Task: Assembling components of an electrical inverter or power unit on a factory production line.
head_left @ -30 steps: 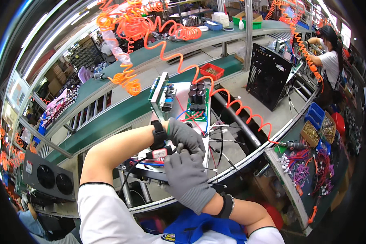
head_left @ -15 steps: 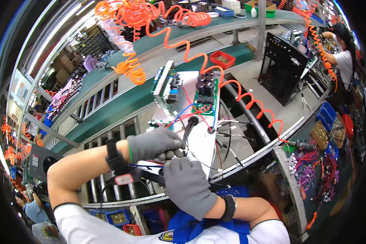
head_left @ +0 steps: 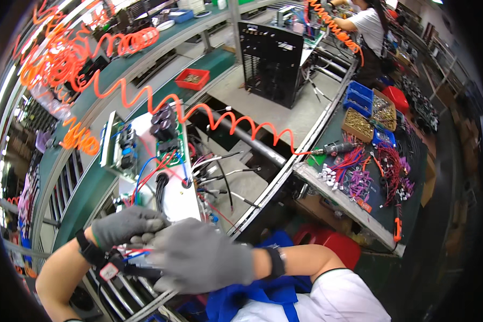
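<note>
Two gloved hands (head_left: 161, 249); one wire bundle (head_left: 137, 252)

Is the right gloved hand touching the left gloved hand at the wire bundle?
Touching. In the head view, the right hand lies against the left hand's fingers, no gap between the grey gloves, over the red and blue wires.

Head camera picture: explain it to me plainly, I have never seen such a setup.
The camera sits on a worker's head and looks down, so straight lines bend. Both hands wear grey knit gloves: the left hand and right hand meet over a bundle of thin red, blue and white wires, which they appear to grip. Ahead lies a white panel carrying a green circuit board with black cylinders. An orange coiled hose runs to a power screwdriver. Another person works behind a black metal case.
</note>
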Tool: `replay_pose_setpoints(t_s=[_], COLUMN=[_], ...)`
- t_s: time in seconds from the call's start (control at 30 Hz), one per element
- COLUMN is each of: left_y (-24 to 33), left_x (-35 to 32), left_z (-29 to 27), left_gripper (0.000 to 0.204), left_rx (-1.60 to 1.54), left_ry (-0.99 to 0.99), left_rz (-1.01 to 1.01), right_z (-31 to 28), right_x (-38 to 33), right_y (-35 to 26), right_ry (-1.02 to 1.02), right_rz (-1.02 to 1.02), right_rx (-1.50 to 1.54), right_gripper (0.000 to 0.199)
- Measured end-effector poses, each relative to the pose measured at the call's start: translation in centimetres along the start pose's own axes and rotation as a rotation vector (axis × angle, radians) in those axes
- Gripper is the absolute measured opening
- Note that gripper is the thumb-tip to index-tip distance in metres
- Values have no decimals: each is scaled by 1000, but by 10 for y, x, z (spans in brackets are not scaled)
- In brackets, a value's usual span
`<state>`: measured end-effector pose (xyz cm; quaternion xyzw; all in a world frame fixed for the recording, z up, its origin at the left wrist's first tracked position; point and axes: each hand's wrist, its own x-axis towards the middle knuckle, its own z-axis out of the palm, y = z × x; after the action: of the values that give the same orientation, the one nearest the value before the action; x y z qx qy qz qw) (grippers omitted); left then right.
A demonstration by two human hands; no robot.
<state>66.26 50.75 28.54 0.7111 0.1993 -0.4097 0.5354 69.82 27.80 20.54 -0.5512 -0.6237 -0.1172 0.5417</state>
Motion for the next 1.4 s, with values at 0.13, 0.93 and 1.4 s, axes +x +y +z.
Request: replay_pose_setpoints(t_s=[0.13, 0.93, 1.4], left_y=[2, 4, -8], left_x=[-7, 0, 5], left_z=[1, 3, 2], left_gripper=[35, 41, 22], left_rx=[-169, -122, -75], left_ry=[18, 39, -12], left_rz=[-86, -116, -15], right_z=[-118, -292, -217], right_x=[-107, -322, -84], right_y=[139, 273, -13], right_ry=[595, 1578, 1047], right_rz=[753, 1389, 818], right_rx=[-172, -56, 959], right_gripper=[23, 34, 41])
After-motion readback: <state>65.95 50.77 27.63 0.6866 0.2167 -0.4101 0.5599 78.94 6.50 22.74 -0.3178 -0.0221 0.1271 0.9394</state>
